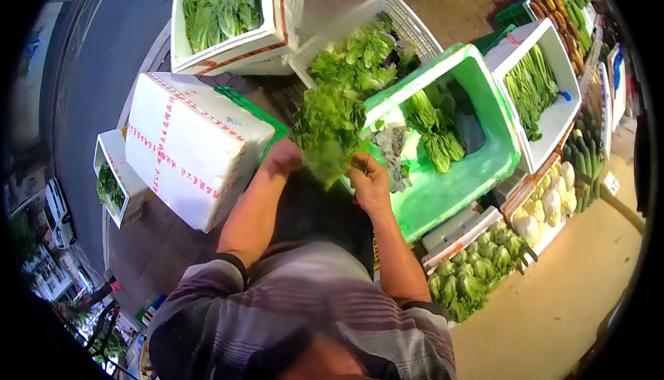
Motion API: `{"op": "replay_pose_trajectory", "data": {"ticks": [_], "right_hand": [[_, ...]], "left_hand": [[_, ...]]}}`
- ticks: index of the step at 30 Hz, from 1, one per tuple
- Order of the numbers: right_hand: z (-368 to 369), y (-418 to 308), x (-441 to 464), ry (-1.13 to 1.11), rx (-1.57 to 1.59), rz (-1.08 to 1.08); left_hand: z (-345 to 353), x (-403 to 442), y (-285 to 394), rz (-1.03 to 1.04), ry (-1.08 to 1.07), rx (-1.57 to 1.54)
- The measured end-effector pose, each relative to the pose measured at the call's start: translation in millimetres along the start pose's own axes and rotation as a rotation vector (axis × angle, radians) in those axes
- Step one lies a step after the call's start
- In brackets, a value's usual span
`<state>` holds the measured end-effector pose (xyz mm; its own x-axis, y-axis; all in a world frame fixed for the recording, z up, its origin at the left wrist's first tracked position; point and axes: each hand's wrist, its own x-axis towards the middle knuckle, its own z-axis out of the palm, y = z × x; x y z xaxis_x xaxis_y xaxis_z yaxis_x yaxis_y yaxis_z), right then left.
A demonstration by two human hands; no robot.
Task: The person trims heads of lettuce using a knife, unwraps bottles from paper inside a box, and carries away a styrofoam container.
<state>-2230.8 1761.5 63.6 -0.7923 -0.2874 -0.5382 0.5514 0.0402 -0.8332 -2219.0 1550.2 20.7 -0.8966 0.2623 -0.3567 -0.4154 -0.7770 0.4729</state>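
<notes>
A bunch of green leaf lettuce (328, 127) is held up in front of my body. My left hand (282, 158) grips it from the left, its fingers mostly hidden by the leaves. At the lower right edge of the leaves, the fingers of my right hand (369, 181) are curled and pinched on them. Just beyond, a white perforated basket (415, 24) contains more leafy lettuce (356, 58). To the right of my hands is a green-lined foam box (453, 207) with bundles of greens (434, 131) and some greyish crumpled material (392, 155) inside.
A closed white foam box (183, 148) stands at left. Behind it is an open foam box (283, 13) of greens. On the right are another foam box (546, 148) of leafy stalks, lettuce heads (477, 269), pale cabbages (546, 204) and cucumbers (586, 152). A road (104, 69) runs along the far left.
</notes>
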Motion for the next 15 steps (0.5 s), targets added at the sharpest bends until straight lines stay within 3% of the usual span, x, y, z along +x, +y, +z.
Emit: {"op": "replay_pose_trajectory", "data": {"ticks": [4,9,10,12,15], "right_hand": [[-8,14,-10,0.013,0.078,0.029],[-19,40,-12,0.013,0.051,0.173],[-21,43,-12,0.044,0.060,0.187],[-17,38,-6,0.164,0.171,0.154],[-28,53,-5,0.166,0.475,0.153]], "left_hand": [[-10,-6,-11,-0.155,0.055,0.052],[-30,-12,-20,-0.142,-0.003,0.068],[-8,-11,-6,-0.135,0.007,0.070],[13,-10,3,-0.132,0.103,0.125],[11,0,2,-0.216,0.060,0.335]]}}
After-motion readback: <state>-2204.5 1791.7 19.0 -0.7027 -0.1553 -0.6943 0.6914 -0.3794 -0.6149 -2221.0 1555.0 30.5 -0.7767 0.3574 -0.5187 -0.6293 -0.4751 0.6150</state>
